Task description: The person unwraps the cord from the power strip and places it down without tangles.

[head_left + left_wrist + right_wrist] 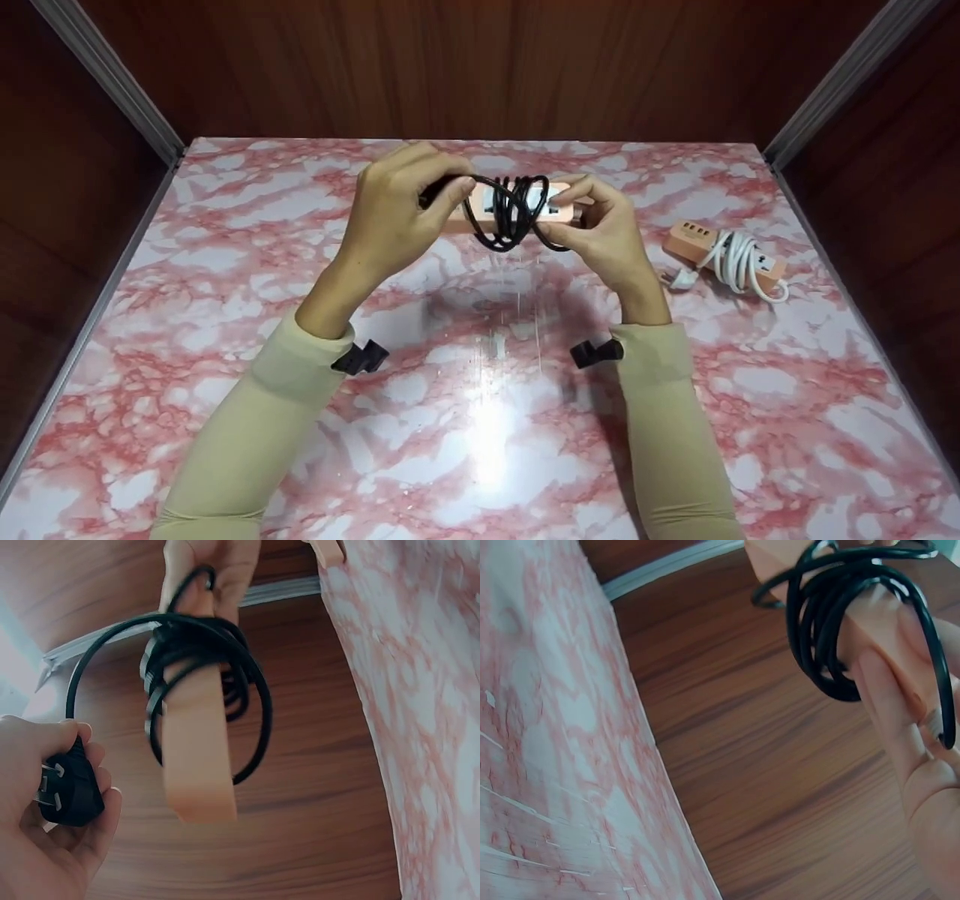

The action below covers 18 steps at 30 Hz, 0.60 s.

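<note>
An orange power strip [455, 222] with white socket faces is held up above the table, a black cord [504, 225] looped several times round its middle. My right hand [604, 225] grips the strip's right end between thumb and fingers. At the other side my left hand [397, 206] holds the cord's black plug [75, 791], its metal prongs showing in the left wrist view. From that plug a length of cord arcs over to the coils. In the right wrist view, fingers [889, 709] lie along the orange casing beside the black loops.
To the right on the table lies a second orange power strip [682, 244], wrapped in a white cord [735, 262] with a white plug [682, 280]. The marbled red-and-white table [420, 450] is bounded by dark wooden panels [480, 67] at the back and sides.
</note>
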{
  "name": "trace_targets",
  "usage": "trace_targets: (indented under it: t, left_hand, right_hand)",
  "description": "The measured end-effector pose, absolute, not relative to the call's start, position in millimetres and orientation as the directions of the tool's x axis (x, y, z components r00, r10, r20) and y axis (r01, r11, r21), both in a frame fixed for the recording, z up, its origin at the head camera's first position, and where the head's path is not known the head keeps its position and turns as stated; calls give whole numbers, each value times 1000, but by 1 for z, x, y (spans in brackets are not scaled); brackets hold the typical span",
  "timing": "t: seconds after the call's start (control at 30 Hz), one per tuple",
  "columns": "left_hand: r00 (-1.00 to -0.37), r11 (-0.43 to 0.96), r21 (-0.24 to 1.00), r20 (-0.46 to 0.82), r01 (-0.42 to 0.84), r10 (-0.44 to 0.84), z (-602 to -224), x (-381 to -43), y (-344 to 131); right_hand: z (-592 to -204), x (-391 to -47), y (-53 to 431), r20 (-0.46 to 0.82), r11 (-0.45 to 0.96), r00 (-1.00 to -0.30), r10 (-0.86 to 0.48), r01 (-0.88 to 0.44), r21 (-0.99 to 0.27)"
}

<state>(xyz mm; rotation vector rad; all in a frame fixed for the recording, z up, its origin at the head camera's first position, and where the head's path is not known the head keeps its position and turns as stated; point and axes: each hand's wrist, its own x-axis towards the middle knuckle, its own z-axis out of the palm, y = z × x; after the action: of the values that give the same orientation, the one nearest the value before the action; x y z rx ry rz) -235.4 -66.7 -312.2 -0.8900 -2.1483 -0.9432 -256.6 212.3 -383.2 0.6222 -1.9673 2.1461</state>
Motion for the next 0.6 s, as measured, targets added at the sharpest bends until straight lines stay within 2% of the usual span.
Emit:
trace_targets:
  t: [0.37,0.6]
  left_hand:
    - [-542,369,414,748,832,383,-316,-214,-66]
    - [-581,326,481,668,814,466,-329,-203,-78]
  right_hand:
    - [-382,-261,216,450,-109,-893,-16,-446,-888]
    - [-381,-260,217,472,-99,-881,9,-471,-877]
